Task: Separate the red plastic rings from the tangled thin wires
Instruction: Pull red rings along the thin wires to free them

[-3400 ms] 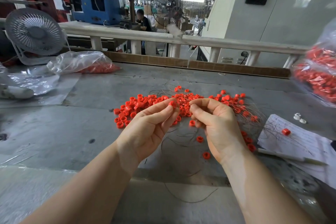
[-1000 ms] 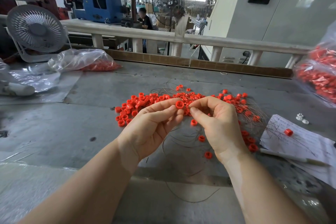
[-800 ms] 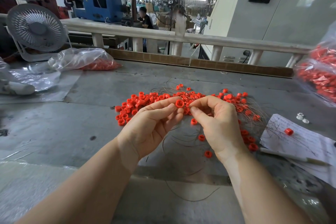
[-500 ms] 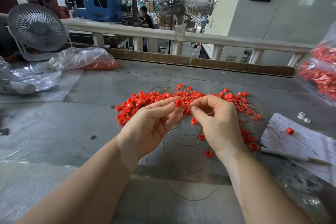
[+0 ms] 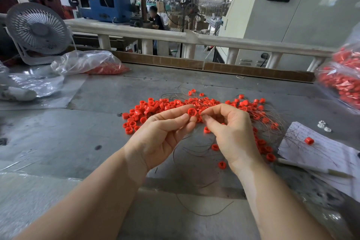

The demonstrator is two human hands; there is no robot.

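A heap of small red plastic rings (image 5: 153, 107) lies on the grey table (image 5: 78, 138), mixed with thin dark wires (image 5: 272, 122) toward the right. My left hand (image 5: 161, 136) pinches one red ring (image 5: 191, 112) between thumb and fingertips, just above the heap. My right hand (image 5: 231, 132) is beside it with thumb and forefinger pinched together at the ring's right side, on a thin wire that is barely visible. More loose wires (image 5: 194, 148) and single rings (image 5: 222, 164) lie under and near my hands.
A sheet of paper (image 5: 321, 148) with a ring on it and a pen (image 5: 311, 169) lie at the right. Bags of red rings sit at the far right (image 5: 342, 84) and back left (image 5: 91, 63). A white fan (image 5: 37, 29) stands at the back left behind plastic sheeting.
My hands have stayed almost in place over the heap. The ring in my left fingers has turned its open face toward me, and my right fingers stay pinched beside it.
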